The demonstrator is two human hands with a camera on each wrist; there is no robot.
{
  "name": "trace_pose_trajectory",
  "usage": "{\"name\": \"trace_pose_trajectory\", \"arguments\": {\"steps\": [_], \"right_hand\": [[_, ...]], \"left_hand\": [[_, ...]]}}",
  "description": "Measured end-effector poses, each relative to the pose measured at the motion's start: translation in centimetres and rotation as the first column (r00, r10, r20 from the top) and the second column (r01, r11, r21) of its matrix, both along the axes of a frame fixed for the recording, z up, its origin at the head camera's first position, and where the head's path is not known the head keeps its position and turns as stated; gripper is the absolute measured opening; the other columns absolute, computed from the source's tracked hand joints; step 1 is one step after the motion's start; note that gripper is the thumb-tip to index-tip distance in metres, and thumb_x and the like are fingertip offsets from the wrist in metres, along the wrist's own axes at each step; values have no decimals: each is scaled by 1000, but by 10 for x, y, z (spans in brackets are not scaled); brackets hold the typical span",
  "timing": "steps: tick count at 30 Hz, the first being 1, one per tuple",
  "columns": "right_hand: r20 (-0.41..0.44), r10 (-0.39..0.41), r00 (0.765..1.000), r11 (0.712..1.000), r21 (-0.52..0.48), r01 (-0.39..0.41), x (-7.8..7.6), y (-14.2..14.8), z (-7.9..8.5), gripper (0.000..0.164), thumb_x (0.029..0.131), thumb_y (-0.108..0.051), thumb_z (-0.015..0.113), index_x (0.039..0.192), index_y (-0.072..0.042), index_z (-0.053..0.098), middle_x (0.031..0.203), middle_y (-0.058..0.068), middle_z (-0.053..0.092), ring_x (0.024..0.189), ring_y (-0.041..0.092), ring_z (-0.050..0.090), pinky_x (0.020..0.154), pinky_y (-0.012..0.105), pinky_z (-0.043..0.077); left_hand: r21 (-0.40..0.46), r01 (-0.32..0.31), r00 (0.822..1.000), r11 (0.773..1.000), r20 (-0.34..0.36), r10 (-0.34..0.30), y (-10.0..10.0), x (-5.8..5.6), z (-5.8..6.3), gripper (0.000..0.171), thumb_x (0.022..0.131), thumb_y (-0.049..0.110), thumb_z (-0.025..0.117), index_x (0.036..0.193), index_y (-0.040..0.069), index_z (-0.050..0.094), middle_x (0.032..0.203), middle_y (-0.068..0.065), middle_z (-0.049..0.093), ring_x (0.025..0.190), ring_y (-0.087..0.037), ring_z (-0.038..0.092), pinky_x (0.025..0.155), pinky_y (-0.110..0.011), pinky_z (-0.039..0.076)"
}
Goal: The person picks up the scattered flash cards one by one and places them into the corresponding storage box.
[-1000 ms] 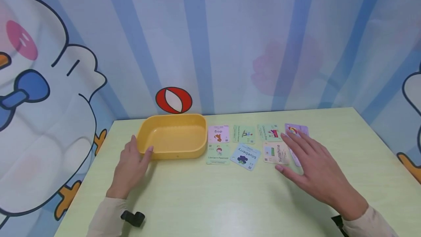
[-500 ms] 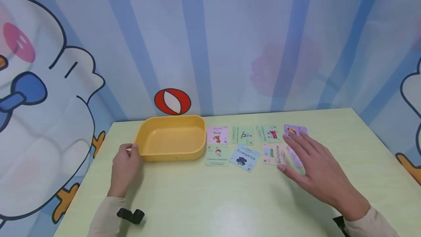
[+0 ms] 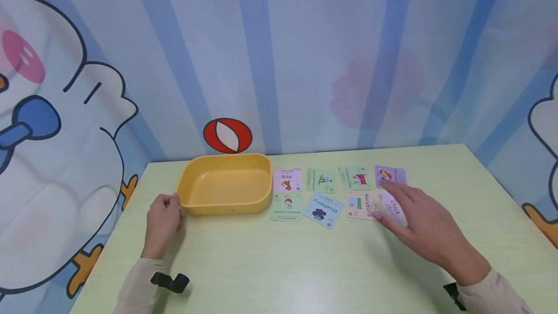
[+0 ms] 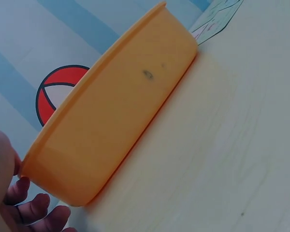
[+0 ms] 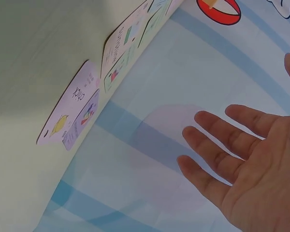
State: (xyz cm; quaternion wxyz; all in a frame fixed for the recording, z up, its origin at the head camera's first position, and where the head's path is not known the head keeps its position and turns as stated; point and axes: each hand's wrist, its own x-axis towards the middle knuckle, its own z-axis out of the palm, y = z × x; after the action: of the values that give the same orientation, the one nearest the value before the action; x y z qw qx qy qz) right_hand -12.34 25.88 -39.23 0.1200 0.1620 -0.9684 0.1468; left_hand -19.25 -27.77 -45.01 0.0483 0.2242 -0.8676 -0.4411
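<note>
A yellow plastic tray (image 3: 231, 207) stands at the back left of the table. My left hand (image 3: 160, 224) pinches its near left corner at the rim, thumb and curled fingers showing in the left wrist view beside the tray wall (image 4: 106, 125). Toward the right, my right hand (image 3: 425, 229) hovers palm down with fingers extended, holding nothing. It partly covers the chick card (image 3: 392, 206) in the head view. Close by lie the sunshine card (image 3: 359, 202) and a purple card (image 3: 394, 174). The right wrist view shows the whole chick card (image 5: 70, 106) flat on the table.
Between tray and right hand lie a dog card (image 3: 287, 180), a Lantern Festival card (image 3: 286, 210), a tilted blueberry card (image 3: 323, 211), a green card (image 3: 320, 180) and a Children's Day card (image 3: 355, 178). A printed backdrop (image 3: 301, 62) rises behind the table's back edge.
My left hand has drawn in from spread fingers at the tray's side to a pinch at its near left corner. My right hand has shifted slightly right, uncovering more of the chick card.
</note>
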Motion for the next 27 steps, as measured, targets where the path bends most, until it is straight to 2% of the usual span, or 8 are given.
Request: {"name": "trace_pose_trajectory", "arguments": {"steps": [4,8,13,22,27], "right_hand": [[50,-31,998,999,17,30,-3,5,0,73,96,-59,60,151,-14,46,140,18,57,119,38,58,80,57,53],[33,-21,999,999,33,20,-7,11,-1,72,93,-48,70,149,-9,48,134,21,61,113,38,61,73,53,55],[17,1,1000,999,38,-2,-14,19,-4,70,89,-35,77,146,-4,50,131,26,62,113,42,62,75,57,56],[136,-21,990,999,34,17,-25,32,-9,62,92,-33,73,144,-5,53,136,26,59,120,45,58,83,62,52],[161,-24,987,999,36,19,-30,39,-13,61,90,-30,76,140,-2,56,134,26,60,117,44,60,83,60,53]], "left_hand": [[6,8,1000,1000,10,-8,0,-2,1,46,108,43,34,116,3,54,88,-10,60,71,-20,55,60,-29,46],[31,13,999,999,32,-14,-1,-2,0,48,108,45,33,114,3,55,87,-9,59,73,-21,55,61,-29,46],[59,8,1000,998,29,-10,-3,-1,0,49,107,46,33,110,4,57,86,-7,58,73,-21,55,61,-29,47],[54,17,1000,998,22,-18,-3,-1,1,49,107,45,32,103,3,57,83,-6,57,71,-21,55,61,-29,48],[75,18,999,997,27,-20,-4,-1,0,50,107,46,32,100,3,56,81,-6,56,72,-21,55,61,-29,47]]}}
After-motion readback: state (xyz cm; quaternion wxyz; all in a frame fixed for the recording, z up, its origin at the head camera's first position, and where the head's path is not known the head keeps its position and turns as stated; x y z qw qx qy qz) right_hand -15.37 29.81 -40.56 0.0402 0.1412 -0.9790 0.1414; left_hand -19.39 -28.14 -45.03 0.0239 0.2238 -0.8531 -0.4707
